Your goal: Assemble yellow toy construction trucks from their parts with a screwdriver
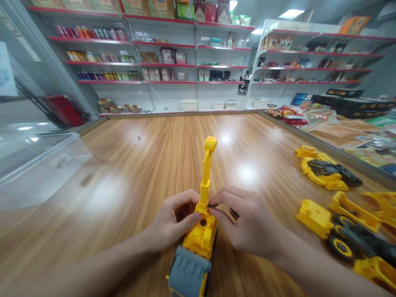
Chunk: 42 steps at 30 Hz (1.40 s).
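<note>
A yellow toy crane truck (201, 235) with a grey cab section (189, 270) lies on the table in front of me, its raised boom (205, 177) pointing away. My left hand (173, 218) closes on the truck at the base of the boom, thumb on top and fingers partly hidden behind it. On the other side, my right hand (244, 214) pinches a small dark piece (211, 206) against the boom's base. What that piece is cannot be made out. Another dark object (234, 213) shows under the curled fingers of this hand, mostly hidden.
Yellow and black toy vehicle parts (328, 169) lie at the right, with a wheeled chassis (349, 235) nearer me. A clear plastic bin (46, 173) stands at left. One tiny metallic item (139, 137) rests farther back. Packaged goods (287, 113) lie beyond the right edge; stocked shelves (167, 82) stand behind.
</note>
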### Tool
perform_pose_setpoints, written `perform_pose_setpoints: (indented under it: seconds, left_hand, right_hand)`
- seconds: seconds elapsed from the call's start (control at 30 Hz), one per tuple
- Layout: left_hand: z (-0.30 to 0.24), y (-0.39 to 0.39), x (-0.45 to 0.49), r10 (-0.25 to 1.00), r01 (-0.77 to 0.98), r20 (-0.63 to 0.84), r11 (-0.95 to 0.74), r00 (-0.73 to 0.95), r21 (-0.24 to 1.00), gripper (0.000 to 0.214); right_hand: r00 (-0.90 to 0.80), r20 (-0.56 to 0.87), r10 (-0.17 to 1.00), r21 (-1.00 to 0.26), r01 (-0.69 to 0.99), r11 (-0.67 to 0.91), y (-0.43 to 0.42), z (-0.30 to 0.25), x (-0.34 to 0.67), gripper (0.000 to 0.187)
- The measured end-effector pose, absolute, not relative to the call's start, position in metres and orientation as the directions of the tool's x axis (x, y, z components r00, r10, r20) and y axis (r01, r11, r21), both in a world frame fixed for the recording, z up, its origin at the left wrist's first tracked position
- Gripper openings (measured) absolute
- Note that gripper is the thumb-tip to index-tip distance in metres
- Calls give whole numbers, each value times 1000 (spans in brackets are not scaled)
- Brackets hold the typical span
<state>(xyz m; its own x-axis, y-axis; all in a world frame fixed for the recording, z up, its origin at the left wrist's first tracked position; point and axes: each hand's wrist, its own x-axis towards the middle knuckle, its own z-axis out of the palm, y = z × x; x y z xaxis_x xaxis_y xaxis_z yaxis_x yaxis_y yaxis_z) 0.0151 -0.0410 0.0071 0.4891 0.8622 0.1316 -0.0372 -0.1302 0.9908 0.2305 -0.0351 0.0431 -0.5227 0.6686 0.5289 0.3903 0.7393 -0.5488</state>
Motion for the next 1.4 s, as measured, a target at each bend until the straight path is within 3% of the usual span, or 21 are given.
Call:
perform_pose_setpoints:
  seconds: [0.5, 0.87, 1.23, 1.4]
  left_hand:
    - [1, -43, 14, 902, 30, 177, -206, 394, 978, 13]
    - [1, -45, 14, 888, 51, 200, -242, 414, 969, 11]
    - [-2, -44, 13, 897, 54, 214, -253, 386, 966, 11]
    - [1, -45, 13, 899, 41, 238, -272, 367, 962, 13]
  right_hand:
    - [-496, 508, 704, -543, 450, 709, -38, 46, 232, 9]
    - [-505, 518, 691, -553, 418, 721, -39, 39, 230, 6]
    - [-444, 508, 738, -650, 365, 666, -37, 35, 227, 5]
    - [-451, 546, 706, -623, 345, 702, -38, 32, 226, 7]
